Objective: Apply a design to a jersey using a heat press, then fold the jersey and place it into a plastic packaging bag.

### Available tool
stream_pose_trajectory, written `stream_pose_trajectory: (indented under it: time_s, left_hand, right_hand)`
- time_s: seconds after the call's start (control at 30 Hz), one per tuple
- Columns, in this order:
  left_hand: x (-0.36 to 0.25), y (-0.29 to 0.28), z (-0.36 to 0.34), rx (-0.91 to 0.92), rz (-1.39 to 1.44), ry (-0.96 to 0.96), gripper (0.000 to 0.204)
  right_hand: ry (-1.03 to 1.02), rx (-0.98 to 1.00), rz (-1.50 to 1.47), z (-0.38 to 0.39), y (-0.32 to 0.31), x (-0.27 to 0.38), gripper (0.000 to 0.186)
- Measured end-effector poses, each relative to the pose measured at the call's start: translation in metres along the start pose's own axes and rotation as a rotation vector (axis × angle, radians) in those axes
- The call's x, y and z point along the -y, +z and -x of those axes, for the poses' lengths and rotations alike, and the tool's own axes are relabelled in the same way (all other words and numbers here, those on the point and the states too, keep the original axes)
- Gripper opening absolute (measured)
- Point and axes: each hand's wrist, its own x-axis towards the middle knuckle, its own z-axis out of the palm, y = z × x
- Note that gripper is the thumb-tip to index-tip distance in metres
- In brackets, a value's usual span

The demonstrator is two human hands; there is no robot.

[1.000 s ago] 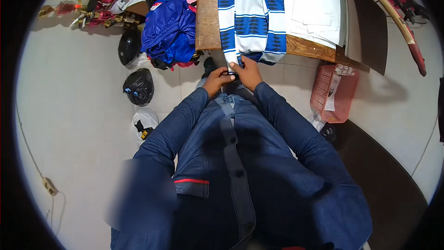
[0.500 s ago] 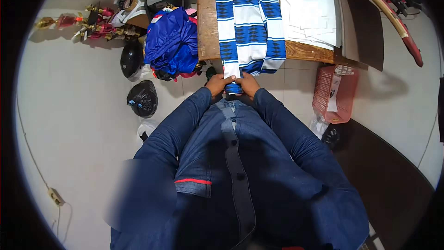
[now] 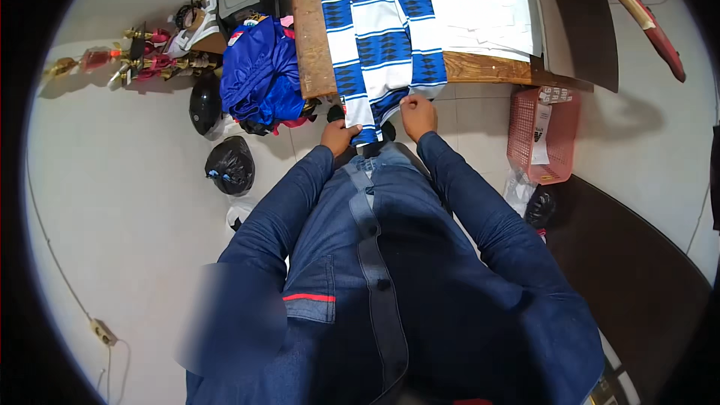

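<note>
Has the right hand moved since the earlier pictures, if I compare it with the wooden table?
Yes. Judged against the front left corner of the wooden table, the right hand has moved to the right and slightly nearer the front edge.

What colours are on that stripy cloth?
The stripy cloth is blue and white, with dark jagged shapes; the head view shows it best.

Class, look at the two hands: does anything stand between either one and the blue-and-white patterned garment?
Nothing visible does. The left hand grips a hanging end of the garment, and the right hand is right by its lower edge, with no object in between.
</note>
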Motion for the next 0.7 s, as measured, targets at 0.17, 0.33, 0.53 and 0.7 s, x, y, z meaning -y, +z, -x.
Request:
stream_pose_trajectory:
  time_s: [0.17, 0.33, 0.53, 0.7]
  left_hand:
    - [-0.004, 0.005, 0.018, -0.046, 0.085, -0.060, 0.035]
    - [-0.021, 0.011, 0.023, -0.050, 0.065, -0.105, 0.034]
    - [-0.018, 0.019, 0.023, -0.714, -0.316, 0.147, 0.051]
    - [-0.109, 0.072, 0.019, -0.373, -0.213, 0.526, 0.038]
  right_hand:
    - [-0.110, -0.156, 0.107, -0.015, -0.025, 0.011, 0.039]
    - [-0.256, -0.185, 0.262, -0.030, -0.024, -0.005, 0.023]
    - [-0.264, -0.069, 0.129, -0.020, -0.038, -0.003, 0.013]
    - [0.015, -0.033, 0.014, -0.026, -0.050, -0.010, 0.015]
